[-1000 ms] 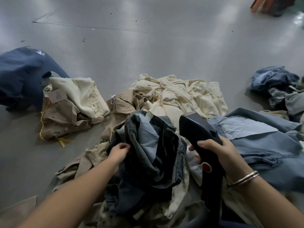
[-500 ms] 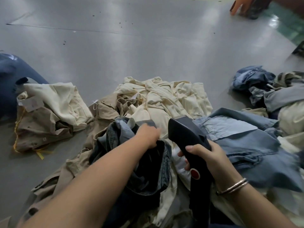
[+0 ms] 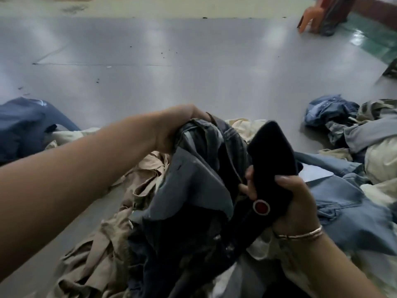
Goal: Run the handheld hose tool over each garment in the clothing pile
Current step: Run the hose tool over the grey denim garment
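My left hand grips the top edge of a dark denim garment and holds it lifted above the clothing pile. My right hand grips the black handheld hose tool, whose flat head stands just right of the denim, close against it. A red round button shows on the tool's handle. Beige garments lie crumpled under and left of the denim. A light blue denim shirt lies to the right of the tool.
Grey floor stretches ahead. A dark blue garment lies at the left edge. A second heap of blue and cream clothes sits at the right. An orange stool leg and dark bag stand far back right.
My left hand has moved from the denim's side to its top edge and lifted it higher. The tool stays in my right hand, now closer to the raised denim. The view tilted upward.
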### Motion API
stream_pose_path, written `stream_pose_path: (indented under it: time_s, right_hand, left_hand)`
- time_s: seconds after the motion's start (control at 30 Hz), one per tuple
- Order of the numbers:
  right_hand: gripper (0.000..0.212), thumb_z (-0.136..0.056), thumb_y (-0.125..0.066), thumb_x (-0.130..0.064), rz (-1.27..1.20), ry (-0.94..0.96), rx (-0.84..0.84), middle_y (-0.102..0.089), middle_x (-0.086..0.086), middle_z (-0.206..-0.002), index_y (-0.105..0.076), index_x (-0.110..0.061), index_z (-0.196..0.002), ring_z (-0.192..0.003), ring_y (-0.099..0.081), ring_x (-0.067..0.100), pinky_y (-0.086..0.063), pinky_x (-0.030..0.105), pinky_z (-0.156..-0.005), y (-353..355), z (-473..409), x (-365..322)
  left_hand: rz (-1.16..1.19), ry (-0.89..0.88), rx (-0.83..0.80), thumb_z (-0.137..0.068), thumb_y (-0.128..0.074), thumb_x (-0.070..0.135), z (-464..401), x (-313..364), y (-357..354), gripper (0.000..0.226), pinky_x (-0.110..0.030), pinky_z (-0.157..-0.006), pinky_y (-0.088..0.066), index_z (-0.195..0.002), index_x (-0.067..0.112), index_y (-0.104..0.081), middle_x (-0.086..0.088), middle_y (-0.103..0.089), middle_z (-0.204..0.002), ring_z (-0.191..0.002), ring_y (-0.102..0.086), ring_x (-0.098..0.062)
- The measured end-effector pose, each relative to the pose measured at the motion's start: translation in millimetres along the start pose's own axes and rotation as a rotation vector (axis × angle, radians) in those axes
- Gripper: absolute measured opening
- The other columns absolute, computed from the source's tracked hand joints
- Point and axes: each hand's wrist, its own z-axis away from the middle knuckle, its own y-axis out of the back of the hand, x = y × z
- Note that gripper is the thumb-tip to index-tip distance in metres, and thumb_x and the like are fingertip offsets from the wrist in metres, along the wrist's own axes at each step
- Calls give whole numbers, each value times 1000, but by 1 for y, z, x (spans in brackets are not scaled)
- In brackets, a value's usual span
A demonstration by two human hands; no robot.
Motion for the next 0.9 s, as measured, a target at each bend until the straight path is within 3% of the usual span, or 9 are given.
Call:
stream_pose_path:
  time_s: [0.13, 0.2, 0.27, 0.33, 0.4, 0.5, 0.63, 0.77, 0.9]
  right_hand:
    - [35, -55, -73, -42, 27, 152, 52, -62, 5, -65, -74, -13, -73, -54, -55, 13, -46, 28, -65, 12, -10, -20]
    - [24, -66, -63, -30, 80, 97, 130, -62, 8, -66, -73, -10, -73, -52, -56, 15, -46, 30, -64, 14, -26, -11]
    - [30, -67, -58, -24, 254, -18, 240, -63, 14, -69, -68, 1, -80, -45, -55, 18, -46, 24, -48, 10, -45, 5]
    - [33, -69, -62, -17, 414, -107, 301, -63, 18, -69, -62, 7, -92, -38, -52, 21, -43, 22, -38, 7, -59, 23]
    - [33, -67, -64, -16, 486, -170, 303, -65, 17, -66, -61, 3, -93, -36, -51, 21, -42, 22, -36, 11, -62, 36]
    - [31, -66, -66, -20, 535, -249, 313, -67, 15, -64, -62, 1, -88, -38, -53, 22, -43, 21, -38, 28, -60, 46]
    - [10, -86, -58, -8, 535, -307, 357, -66, 15, -62, -62, 2, -85, -37, -53, 22, -42, 21, -36, 44, -54, 51]
    - [13, -87, -57, -7, 517, -353, 402, -64, 16, -60, -61, 5, -84, -37, -54, 21, -43, 21, -36, 54, -46, 54]
    - [15, -85, -60, -10, 539, -387, 389, -67, 15, -64, -60, 5, -88, -39, -55, 20, -42, 21, -37, 66, -38, 60]
  left_hand:
    - [121, 123, -294, -78, -71, 25, 43, -37, 53, 35, -36, -83, -55, -108, 7, -72, -13, -72, -107, -99, -69, -26]
    - [-33, 239, 17, -78, -73, 29, 35, -73, 79, 34, -30, -75, -57, -104, 8, -74, -14, -72, -104, -90, -70, -25]
    - [-624, 217, 434, -90, -63, 33, 13, -113, 94, 29, -21, -80, -52, -106, 10, -69, -11, -68, -109, -92, -65, -18]
    - [-1136, 165, 827, -93, -57, 31, -10, -153, 97, 30, -32, -92, -47, -113, 9, -60, -12, -60, -117, -106, -56, -25]
    - [-1205, 5, 985, -89, -54, 18, -24, -187, 83, 24, -42, -90, -46, -110, 7, -58, -14, -57, -113, -105, -53, -31]
    - [-1231, -394, 757, -80, -61, 9, -40, -225, 46, 9, -39, -69, -51, -88, 9, -65, -10, -61, -90, -84, -59, -31]
    - [-1347, -575, 521, -72, -71, 6, -68, -254, 8, 13, -30, -52, -49, -82, 12, -66, -6, -63, -79, -71, -63, -27]
    - [-1579, -214, 451, -91, -51, 27, -110, -282, -11, 32, -40, -92, -41, -122, 17, -50, -3, -54, -122, -116, -48, -26]
    - [-1559, 4, 452, -91, -55, 35, -128, -283, -14, 36, -45, -98, -33, -121, 16, -51, -6, -52, -125, -122, -40, -28]
